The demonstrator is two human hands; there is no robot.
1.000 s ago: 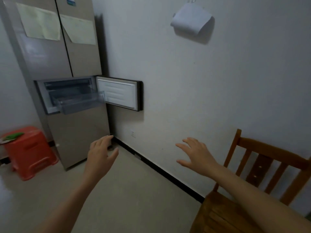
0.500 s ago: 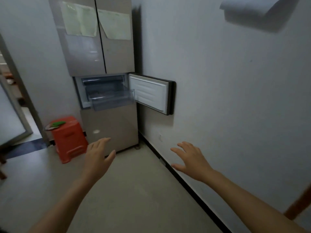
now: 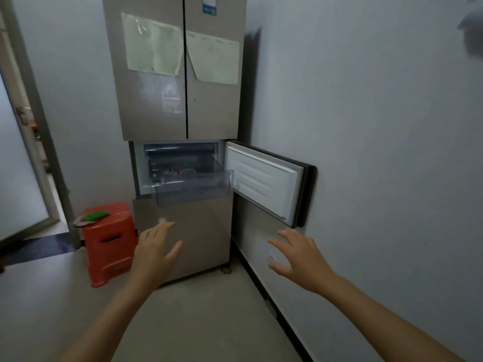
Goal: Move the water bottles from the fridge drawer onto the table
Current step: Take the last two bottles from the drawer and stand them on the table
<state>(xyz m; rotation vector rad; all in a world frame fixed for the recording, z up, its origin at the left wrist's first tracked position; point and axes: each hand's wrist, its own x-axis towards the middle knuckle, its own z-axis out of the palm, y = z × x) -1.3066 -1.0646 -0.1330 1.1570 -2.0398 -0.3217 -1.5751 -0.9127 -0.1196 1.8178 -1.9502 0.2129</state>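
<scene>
A tall beige fridge (image 3: pixel 177 105) stands ahead against the wall. Its middle compartment door (image 3: pixel 264 181) is swung out to the right. A clear plastic drawer (image 3: pixel 193 189) is pulled out of that compartment. Inside it I make out clear bottles with red caps (image 3: pixel 173 172), blurred behind the plastic. My left hand (image 3: pixel 155 253) is held out empty with fingers apart, below the drawer and in front of the fridge's lower panel. My right hand (image 3: pixel 300 256) is also empty and spread, below the swung-out door. No table is in view.
An orange plastic stool (image 3: pixel 109 241) with a green item on top stands left of the fridge. A doorway (image 3: pixel 23 142) lies at the far left. A white wall (image 3: pixel 379 152) with a black skirting runs along the right. The floor is pale tile.
The view has swung left and closer to the fridge, which now fills the centre. The wooden chair has left the view. Both hands stay empty and spread, now nearer the fridge.
</scene>
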